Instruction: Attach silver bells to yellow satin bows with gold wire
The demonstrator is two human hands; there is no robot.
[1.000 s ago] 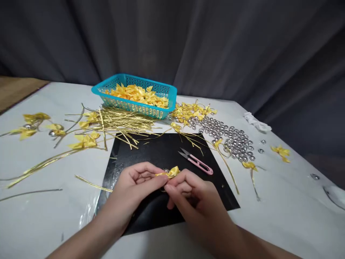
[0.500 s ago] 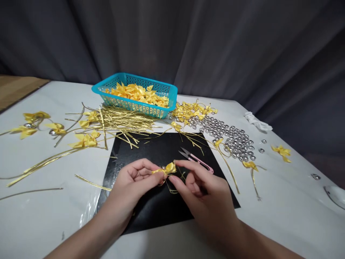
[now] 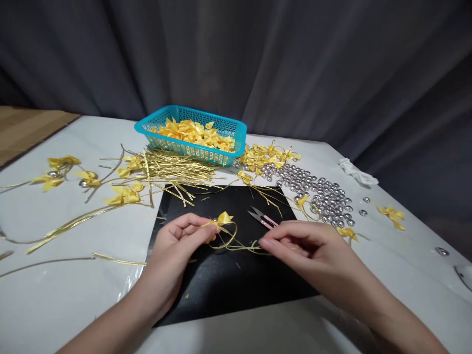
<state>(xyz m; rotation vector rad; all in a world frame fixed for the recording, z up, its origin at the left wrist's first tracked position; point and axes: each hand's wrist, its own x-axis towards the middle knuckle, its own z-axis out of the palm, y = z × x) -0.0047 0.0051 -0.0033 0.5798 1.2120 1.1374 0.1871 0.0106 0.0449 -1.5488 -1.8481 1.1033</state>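
Pinched in my left hand [image 3: 184, 243] is a yellow ribbon bow [image 3: 224, 219], with a small silver bell-like piece partly visible beside its folds. Gold cord [image 3: 236, 246] loops from the bow and runs right to my right hand [image 3: 306, 246], whose thumb and forefinger are closed on the cord's ends. Both hands are above a black mat [image 3: 221, 290]. Just behind the right fingers lie pink-handled thread snips [image 3: 263, 219], their blades pointing to the upper left and their handle partly hidden by the hand.
A blue basket [image 3: 191, 147] of yellow bows stands at the back, with gold cords [image 3: 173, 169] piled before it. Silver pieces [image 3: 324, 194] spread to the right, near corded yellow bows [image 3: 271, 155]. More bows [image 3: 125, 192] lie left. White crumpled material [image 3: 357, 172] sits at the far right.
My right hand has moved right, away from the bow, drawing the gold cord out between the hands. My left hand still pinches the bow. The view has shifted slightly.
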